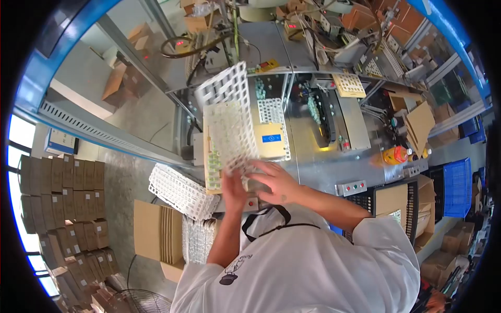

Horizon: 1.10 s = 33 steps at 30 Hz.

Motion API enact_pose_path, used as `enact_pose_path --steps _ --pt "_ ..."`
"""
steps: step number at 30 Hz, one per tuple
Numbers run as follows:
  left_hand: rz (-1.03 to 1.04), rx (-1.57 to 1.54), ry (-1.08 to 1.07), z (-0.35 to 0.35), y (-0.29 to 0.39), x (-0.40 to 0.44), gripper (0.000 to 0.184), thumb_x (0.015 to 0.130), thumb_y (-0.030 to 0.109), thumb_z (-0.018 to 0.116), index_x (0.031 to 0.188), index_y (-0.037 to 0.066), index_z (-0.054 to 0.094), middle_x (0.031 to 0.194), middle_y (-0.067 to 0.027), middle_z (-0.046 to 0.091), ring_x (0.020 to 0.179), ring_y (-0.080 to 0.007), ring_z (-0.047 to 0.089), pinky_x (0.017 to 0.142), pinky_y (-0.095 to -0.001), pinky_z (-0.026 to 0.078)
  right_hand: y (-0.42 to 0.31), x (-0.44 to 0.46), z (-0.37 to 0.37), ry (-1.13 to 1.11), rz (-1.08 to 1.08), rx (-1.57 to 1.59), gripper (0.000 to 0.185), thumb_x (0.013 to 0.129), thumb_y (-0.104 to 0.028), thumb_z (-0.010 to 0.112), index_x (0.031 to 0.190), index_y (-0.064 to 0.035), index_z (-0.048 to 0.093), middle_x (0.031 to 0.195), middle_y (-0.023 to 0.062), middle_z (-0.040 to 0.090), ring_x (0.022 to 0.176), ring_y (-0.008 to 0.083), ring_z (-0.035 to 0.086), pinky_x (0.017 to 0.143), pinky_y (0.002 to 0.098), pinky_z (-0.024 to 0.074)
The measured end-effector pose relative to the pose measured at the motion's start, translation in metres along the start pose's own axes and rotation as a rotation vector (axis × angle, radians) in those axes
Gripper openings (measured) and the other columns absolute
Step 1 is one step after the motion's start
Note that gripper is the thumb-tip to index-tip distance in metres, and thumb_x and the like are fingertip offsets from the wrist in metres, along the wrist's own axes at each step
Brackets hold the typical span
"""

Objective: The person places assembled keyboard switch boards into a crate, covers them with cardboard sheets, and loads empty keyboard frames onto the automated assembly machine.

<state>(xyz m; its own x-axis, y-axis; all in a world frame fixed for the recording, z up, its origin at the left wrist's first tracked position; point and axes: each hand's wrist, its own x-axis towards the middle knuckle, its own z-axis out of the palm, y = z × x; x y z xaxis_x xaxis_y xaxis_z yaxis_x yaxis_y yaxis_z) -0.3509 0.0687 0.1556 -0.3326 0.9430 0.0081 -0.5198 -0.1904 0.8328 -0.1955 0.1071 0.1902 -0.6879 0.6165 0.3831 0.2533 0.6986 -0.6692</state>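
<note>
My left hand (234,189) is closed on the near end of a white perforated panel (236,94), a grid of square holes like a keyboard frame. The panel is tilted up and blurred by motion. Beneath it lies a tan board (213,180) with pale green pieces in rows, partly hidden. My right hand (276,182) is beside the panel's near corner, fingers spread; whether the fingertips touch it I cannot tell. Just beyond, a tan block with a blue label (271,139) rests on another white grid panel (271,110).
At left are stacked white grid panels (180,190) and an open carton (151,229). On the metal bench stand a black device (326,122), an orange bottle (395,155) and a button box (350,188). A black crate (415,203) is at right.
</note>
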Motion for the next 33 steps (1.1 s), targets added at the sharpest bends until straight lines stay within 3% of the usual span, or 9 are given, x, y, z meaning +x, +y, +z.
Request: enact_pose_path --steps 2,8,11,13,16,22,24,31,33 --pt "0.189 0.755 0.153 -0.044 0.032 -0.003 0.027 0.093 0.012 0.046 0.115 -0.004 0.046 0.100 -0.0122 0.060 0.086 -0.0172 0.056 0.076 -0.0297 0.046 0.033 0.024 0.009 -0.080 -0.038 0.046 0.037 0.073 -0.018 0.060 0.108 -0.0050 0.057 0.124 0.0178 0.047 0.111 0.0349 0.047 0.093 0.0412 0.0386" --pt "-0.216 0.532 0.258 -0.147 0.051 -0.033 0.024 0.094 0.017 0.044 0.110 -0.001 0.050 0.091 -0.0068 0.059 0.080 -0.0110 0.054 0.070 -0.0256 0.045 0.107 0.140 0.047 0.200 0.058 -0.246 0.053 0.073 -0.027 0.065 0.116 -0.0020 0.050 0.127 0.0177 0.044 0.114 0.0371 0.044 0.092 0.0407 0.0410" --pt "-0.330 0.492 0.277 -0.139 0.053 -0.049 0.025 0.094 0.017 0.044 0.110 -0.001 0.050 0.091 -0.0059 0.059 0.080 -0.0107 0.054 0.070 -0.0249 0.045 0.123 0.188 0.058 0.066 0.300 -0.367 0.064 0.073 -0.038 0.064 0.122 -0.0013 0.045 0.131 0.0165 0.041 0.119 0.0368 0.040 0.096 0.0447 0.0378" --pt "-0.348 0.493 0.263 -0.130 0.059 -0.051 0.025 0.094 0.018 0.044 0.110 0.000 0.051 0.091 -0.0055 0.059 0.080 -0.0104 0.054 0.070 -0.0248 0.045 0.122 0.214 0.065 -0.161 0.663 -0.429 0.072 0.073 -0.048 0.062 0.125 -0.0020 0.044 0.134 0.0143 0.038 0.124 0.0354 0.035 0.099 0.0513 0.0328" --pt "-0.324 0.352 0.253 -0.129 0.057 -0.048 0.025 0.094 0.017 0.044 0.111 0.000 0.051 0.093 -0.0054 0.060 0.079 -0.0105 0.055 0.071 -0.0253 0.045 0.103 0.237 0.060 -0.266 0.782 -0.454 0.072 0.072 -0.055 0.060 0.122 -0.0055 0.049 0.133 0.0147 0.039 0.123 0.0375 0.034 0.098 0.0539 0.0313" --pt "-0.320 0.201 0.236 -0.122 0.058 -0.044 0.025 0.092 0.013 0.044 0.112 0.001 0.053 0.095 -0.0065 0.062 0.081 -0.0137 0.059 0.072 -0.0280 0.048 0.111 0.259 0.057 -0.200 0.900 -0.226 0.056 0.069 -0.054 0.061 0.101 -0.0084 0.065 0.132 0.0134 0.040 0.124 0.0349 0.033 0.099 0.0528 0.0310" --pt "-0.344 0.179 0.194 -0.124 0.063 -0.043 0.028 0.093 0.010 0.043 0.116 -0.002 0.050 0.106 -0.0077 0.059 0.092 -0.0139 0.057 0.082 -0.0272 0.045 0.140 0.264 0.066 -0.216 0.894 -0.132 0.052 0.069 -0.053 0.061 0.093 -0.0076 0.066 0.132 0.0130 0.041 0.124 0.0337 0.034 0.099 0.0540 0.0305" --pt "-0.424 -0.025 0.219 -0.119 0.054 -0.046 0.026 0.092 0.006 0.044 0.116 0.000 0.051 0.110 -0.0104 0.059 0.098 -0.0189 0.058 0.085 -0.0319 0.047 0.133 0.244 0.074 -0.008 0.761 -0.498 0.044 0.076 -0.050 0.055 0.092 -0.0096 0.065 0.121 0.0104 0.052 0.118 0.0308 0.042 0.094 0.0530 0.0338" --pt "-0.413 -0.030 0.273 -0.114 0.051 -0.041 0.025 0.091 0.005 0.043 0.114 0.000 0.051 0.105 -0.0115 0.060 0.091 -0.0214 0.060 0.079 -0.0341 0.049 0.133 0.251 0.062 0.083 0.724 -0.563 0.042 0.078 -0.049 0.053 0.090 -0.0109 0.065 0.115 0.0092 0.057 0.114 0.0295 0.045 0.091 0.0531 0.0353"
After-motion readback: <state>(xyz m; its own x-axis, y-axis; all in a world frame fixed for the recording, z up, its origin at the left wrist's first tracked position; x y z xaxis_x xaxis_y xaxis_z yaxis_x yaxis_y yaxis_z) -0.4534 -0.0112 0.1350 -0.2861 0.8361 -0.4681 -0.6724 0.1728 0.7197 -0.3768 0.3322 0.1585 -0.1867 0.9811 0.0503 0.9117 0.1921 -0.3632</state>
